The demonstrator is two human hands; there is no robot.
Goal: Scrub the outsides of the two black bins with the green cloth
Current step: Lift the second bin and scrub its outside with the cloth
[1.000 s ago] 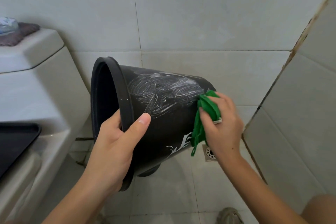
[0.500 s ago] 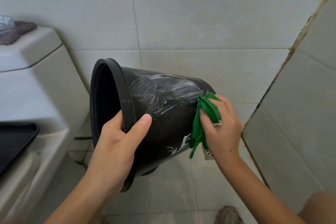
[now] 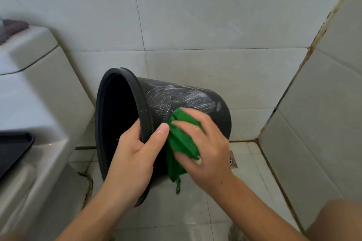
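- Head view looks down on one black bin [image 3: 195, 103] held tipped on its side above the tiled floor [image 3: 195, 217], its open mouth turned to the left and its base pointing right toward the back wall [image 3: 195, 15].
- Left hand [image 3: 133, 154] grips the bin's rim: the thumb lies along the outside of the bin while the other fingers curl over the rim into the mouth.
- Right hand [image 3: 203, 146] presses the green cloth [image 3: 180, 143] against the bin's outer side, just right of the rim, with fingers curled over the bunched cloth.
- A tail of the cloth hangs down below the bin's side.
- White soapy streaks [image 3: 176, 98] cover the upper part of the bin's outside, above the cloth.
- Left of the bin stands a toilet [image 3: 39, 94], its tank lid carrying a dark folded rag [image 3: 11, 29] at the far left.
- A black tray-like thing [image 3: 13, 146] shows at the left edge, below the tank; what it is I cannot tell.
- Right of the bin, low on the floor, sits a metal drain [image 3: 233, 159], partly hidden by the right hand.
- A second tiled wall [image 3: 323, 123] rises to the right of the bin, meeting the back wall at a stained corner joint.
- Only this one bin is in sight.
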